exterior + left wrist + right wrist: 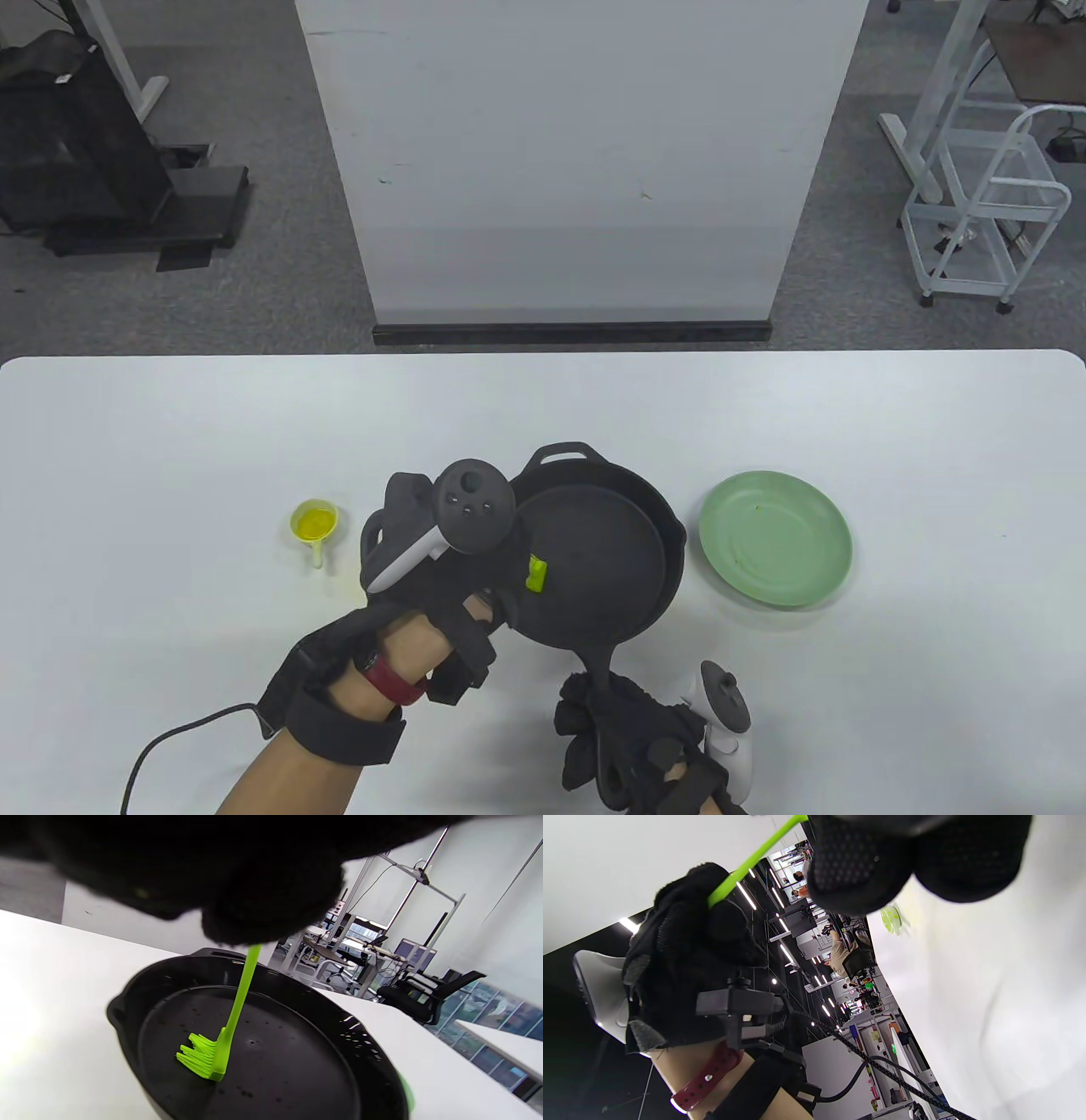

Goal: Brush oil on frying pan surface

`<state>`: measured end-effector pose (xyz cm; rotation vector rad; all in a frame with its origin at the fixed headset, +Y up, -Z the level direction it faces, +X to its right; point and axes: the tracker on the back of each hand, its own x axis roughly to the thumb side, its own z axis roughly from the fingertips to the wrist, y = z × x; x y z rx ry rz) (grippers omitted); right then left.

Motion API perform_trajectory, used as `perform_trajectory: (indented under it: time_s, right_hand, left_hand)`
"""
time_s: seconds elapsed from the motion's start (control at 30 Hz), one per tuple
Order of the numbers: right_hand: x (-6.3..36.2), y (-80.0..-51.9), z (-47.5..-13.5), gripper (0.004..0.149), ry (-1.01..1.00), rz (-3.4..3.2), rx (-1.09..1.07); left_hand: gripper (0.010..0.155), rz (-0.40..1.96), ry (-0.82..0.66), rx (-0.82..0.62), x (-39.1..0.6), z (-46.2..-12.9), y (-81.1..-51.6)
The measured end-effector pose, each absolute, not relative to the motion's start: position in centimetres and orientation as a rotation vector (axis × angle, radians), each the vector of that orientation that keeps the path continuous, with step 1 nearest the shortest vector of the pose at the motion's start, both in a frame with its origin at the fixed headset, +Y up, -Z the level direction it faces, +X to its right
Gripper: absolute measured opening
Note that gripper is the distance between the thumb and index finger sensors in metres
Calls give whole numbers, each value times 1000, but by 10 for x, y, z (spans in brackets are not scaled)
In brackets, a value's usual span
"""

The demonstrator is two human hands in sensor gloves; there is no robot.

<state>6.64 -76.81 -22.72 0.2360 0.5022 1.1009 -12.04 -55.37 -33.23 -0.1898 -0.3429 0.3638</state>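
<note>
1. Frying pan, black, round and apparently of cast iron, is seen in the table view near the table's middle, its long handle running toward 6 o'clock into the right hand, which is wrapped around that handle. The left hand is held over the pan's 9 o'clock rim, and the bright green silicone brush shows just inside it. A small yellow cup of oil stands at 9 o'clock of the pan, and a pale green round plate lies at 3 o'clock, close by but apart.

2. In the left wrist view the brush's thin stem is gripped from above by the left hand's gloved fingers; the soft bristles are splayed toward 9 o'clock on the pan's dark floor, where small droplets are visible.

3. In the right wrist view the green stem is seen held in the closed left hand; the right hand's fingertips are curled, but the handle itself is hidden here.

4. The pan is judged heavy, rigid and slick once oiled, so it is best steadied at the long handle. The brush is judged light and flexible; it is best held high on the stem, with gentle pressure only.
</note>
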Motion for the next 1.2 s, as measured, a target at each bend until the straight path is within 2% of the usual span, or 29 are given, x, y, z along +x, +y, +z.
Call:
perform_trajectory:
  time_s: [0.5,0.9,1.0,1.1,1.2]
  right_hand:
    - [67,-770,-228,57,507,1091,226]
    - [68,-768,-229,56,508,1089,238]
    - [68,-768,-229,57,506,1087,245]
    - [68,-768,-229,57,504,1087,244]
    - [69,-768,-229,56,500,1095,246]
  left_hand:
    - [45,702,-349,-308,-117,-353,-590]
    - [46,940,-379,-378,-109,-355,-619]
    - [46,936,-398,-336,-111,-354,-616]
    - [45,942,-359,-331,-118,-356,-615]
    - [44,852,-320,-308,-127,-358,-614]
